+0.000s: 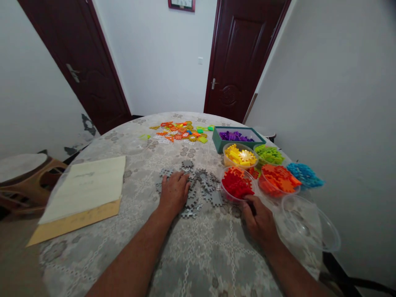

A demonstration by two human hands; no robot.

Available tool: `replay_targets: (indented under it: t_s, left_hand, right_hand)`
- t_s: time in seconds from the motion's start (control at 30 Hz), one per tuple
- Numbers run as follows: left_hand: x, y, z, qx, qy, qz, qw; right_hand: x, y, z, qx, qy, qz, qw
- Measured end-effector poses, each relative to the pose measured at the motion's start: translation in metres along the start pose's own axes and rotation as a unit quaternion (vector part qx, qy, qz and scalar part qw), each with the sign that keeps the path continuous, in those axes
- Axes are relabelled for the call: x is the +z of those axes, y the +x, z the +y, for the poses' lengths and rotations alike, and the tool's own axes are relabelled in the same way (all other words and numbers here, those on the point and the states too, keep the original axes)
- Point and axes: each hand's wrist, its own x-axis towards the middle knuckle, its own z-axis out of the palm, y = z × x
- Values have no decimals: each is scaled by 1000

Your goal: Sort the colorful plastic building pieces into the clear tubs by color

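Observation:
Grey interlocking plastic pieces [216, 199] lie in a loose pile at the middle of the tablecloth. My left hand [175, 190] rests palm down on the pile's left side, its fingers stretched over the pieces and hiding some of them. My right hand [260, 218] is at the near right rim of a clear plastic bowl [232, 199]. Its fingers are curled against that rim, and the thumb is lower down. Red interlocking pieces [236, 182] fill this bowl.
Bowls of yellow pieces [240, 155], green pieces [269, 154] and orange pieces [278, 178] stand at the right, near blue pieces [305, 175]. A green box [219, 144] holds purple pieces. Clear lids [328, 231], paper sheets [83, 185] and mixed pieces [179, 133] also lie on the table.

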Motion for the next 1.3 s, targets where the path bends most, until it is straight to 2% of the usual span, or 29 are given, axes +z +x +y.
replay_targets:
  t_s: [0.2,0.4,0.6,0.8,1.03,1.3]
  left_hand:
    - [-3,-2,0,15,-9,9,1000]
    - [1,-12,11,29,25,-21,999]
    - [0,-11,10,31,30,-30,999]
    - [-1,-14,12,31,18,-26,999]
    - [0,-16,19,44,-3,-59,997]
    - [3,-18,27,58,-12,-57,997]
  right_hand:
    - [-2,1,0,-4,13,-9,1000]
    - [-2,1,0,-5,17,-13,1000]
    - [-2,1,2,-4,9,-10,1000]
    - [-2,1,2,-11,6,-7,1000]
    - [-4,0,0,-11,16,-4,1000]
    - [-5,-1,6,-3,14,-9,1000]
